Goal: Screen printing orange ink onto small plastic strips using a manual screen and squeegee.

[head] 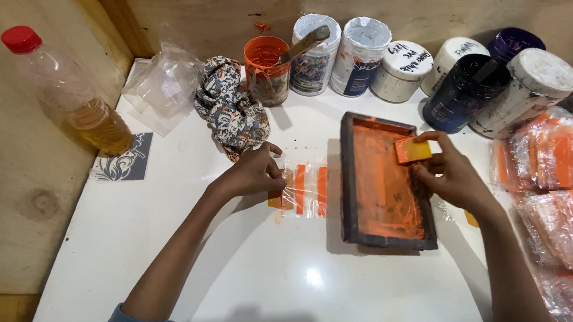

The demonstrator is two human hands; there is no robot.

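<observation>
L hand (254, 173) pinches the edge of a small clear plastic bag with orange stripes (305, 190), holding it flat on the white tabletop (240, 272). R hand (452, 176) grips a small orange-yellow squeegee block (413, 149) betw. thumb & fingers, pressed on the mesh of a dark wooden-framed printing screen smeared w/ orange ink (383, 178). Screen lies betw. the 2 hands, its L edge over the bag's R side; bag sticks out from under it toward L hand.

Containers, all beyond the hands along the plywood wall:
- Open orange-stained jar (267, 71), above L hand, orange paint inside, a flat stick (304, 44) leaning in it.
- 2 tall white-lidded tins (339, 53) just R of that, lids on, contents not visible.
- Short white-lidded tub (401, 69) & another white-lidded tub (452, 55), shut.
- Dark blue jar (463, 91) just above R hand, tilted; dark lid or dark contents, can't tell which.
- Purple-lidded jar (515, 43) behind it; white-lidded jar lying tilted (527, 90) to its R.

Far L of L hand: clear plastic bottle w/ red cap (70, 92), amber liquid in the lower part. Crumpled patterned cloth (230, 111) just above L hand; loose clear bags (163, 85) further L. Patterned grey tile (124, 159) near bottle base.

R of R hand: heap of clear bags w/ orange print (560, 175), stacked.
</observation>
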